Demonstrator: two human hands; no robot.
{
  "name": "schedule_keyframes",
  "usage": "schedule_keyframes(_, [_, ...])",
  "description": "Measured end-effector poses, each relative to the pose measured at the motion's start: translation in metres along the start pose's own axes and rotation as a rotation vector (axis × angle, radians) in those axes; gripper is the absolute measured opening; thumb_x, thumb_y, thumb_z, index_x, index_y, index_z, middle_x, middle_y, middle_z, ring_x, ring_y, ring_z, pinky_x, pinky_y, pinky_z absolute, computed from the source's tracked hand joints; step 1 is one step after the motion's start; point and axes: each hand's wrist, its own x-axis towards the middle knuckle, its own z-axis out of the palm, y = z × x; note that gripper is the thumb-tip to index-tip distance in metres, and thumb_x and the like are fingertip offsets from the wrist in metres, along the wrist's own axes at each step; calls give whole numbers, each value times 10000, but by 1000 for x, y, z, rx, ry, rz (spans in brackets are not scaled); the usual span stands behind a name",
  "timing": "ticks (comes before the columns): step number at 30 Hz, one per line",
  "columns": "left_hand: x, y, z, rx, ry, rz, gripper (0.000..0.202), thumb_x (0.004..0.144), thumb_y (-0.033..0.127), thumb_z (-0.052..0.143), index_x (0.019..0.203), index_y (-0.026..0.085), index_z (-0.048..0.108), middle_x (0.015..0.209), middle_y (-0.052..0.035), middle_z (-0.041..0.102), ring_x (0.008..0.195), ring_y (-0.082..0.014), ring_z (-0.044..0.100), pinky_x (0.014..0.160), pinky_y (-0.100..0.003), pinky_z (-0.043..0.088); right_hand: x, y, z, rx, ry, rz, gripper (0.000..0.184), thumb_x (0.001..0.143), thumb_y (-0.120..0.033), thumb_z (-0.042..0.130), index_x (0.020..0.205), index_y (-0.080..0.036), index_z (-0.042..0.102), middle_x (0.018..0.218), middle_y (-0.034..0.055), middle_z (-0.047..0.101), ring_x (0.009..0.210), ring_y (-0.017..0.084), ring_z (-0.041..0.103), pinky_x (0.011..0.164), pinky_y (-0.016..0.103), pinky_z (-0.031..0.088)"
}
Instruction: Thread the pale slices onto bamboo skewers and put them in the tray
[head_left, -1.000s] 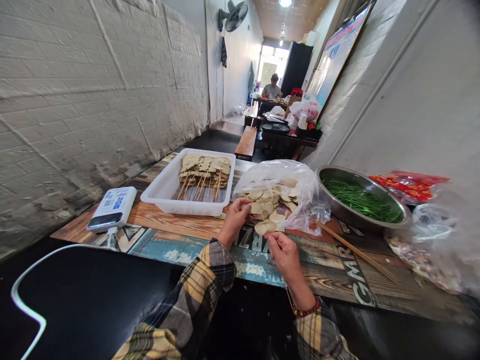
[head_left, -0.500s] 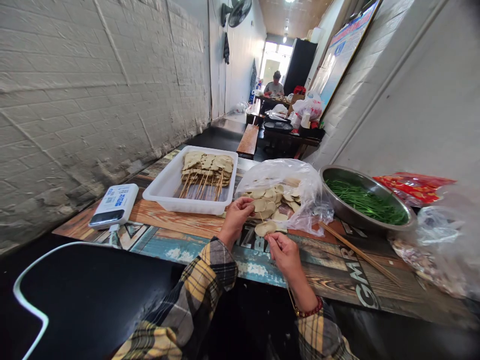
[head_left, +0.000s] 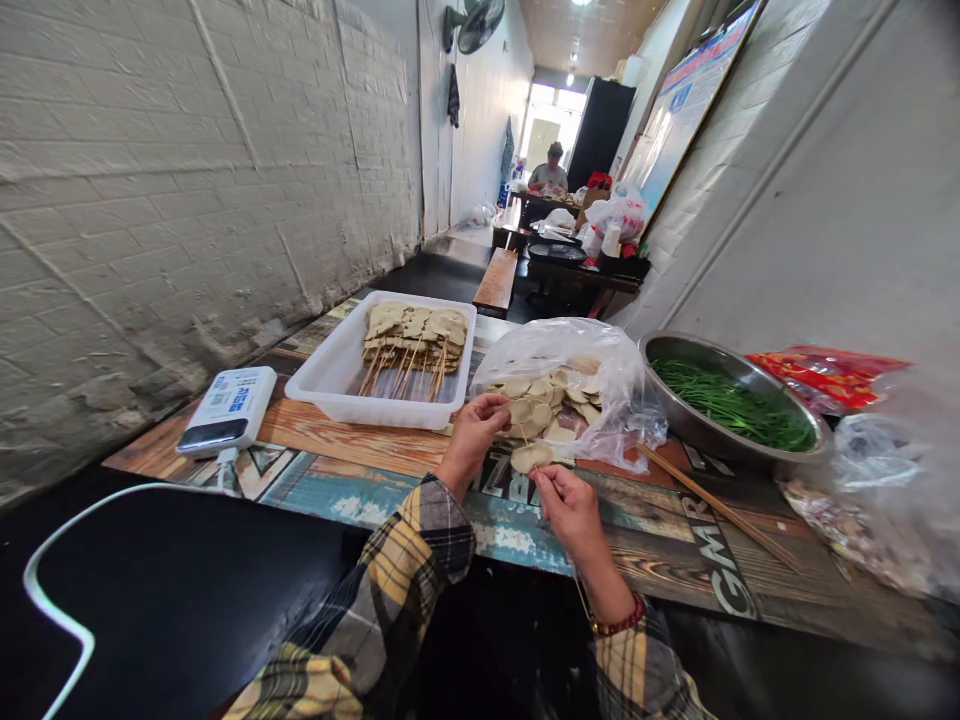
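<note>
R hand pinches stick, L hand near-closed at slices, R's 11 o'clock, hold unclear; prob threading, next needs tip align.

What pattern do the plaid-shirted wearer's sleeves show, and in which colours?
Yellow, grey and black plaid, clearest on the left sleeve, head view.

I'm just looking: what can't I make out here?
All in the head view:
What, if anything, the left hand holds: too small to tell.
Bottom of the steel bowl: hidden by green stems.
Far end of the white cable: cut off by bottom edge.
Inside the clear bag, right: blurred.
</note>
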Motion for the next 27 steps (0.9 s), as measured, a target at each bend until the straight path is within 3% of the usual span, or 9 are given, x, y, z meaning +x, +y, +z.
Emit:
schedule_keyframes(13, [-2,1,1,85,-75,44,227,606,207,728,818,157,663,755,5,633,670,-111,540,613,-218,400,1,1,0,-31,13,-24,308,885,-414,509,812,-157,664,445,-52,485,402,99,452,442,203,330])
schedule_keyframes(17, [-1,-1,1,94,-78,33,270,587,201,744,838,155,657,737,10,631,659,-113,536,619,-220,394,1,0,0,-36,21,-22,313,879,-424,513,800,-164,668,438,-52,486,400,103,458,444,207,336])
schedule_keyframes(27, [1,-5,-1,236,-45,97,164,603,203,709,747,162,644,671,27,587,598,-103,480,557,-213,347,1,-1,0,-66,15,-40,300,892,-395,498,792,-164,663,449,-55,482,413,100,457,459,206,341])
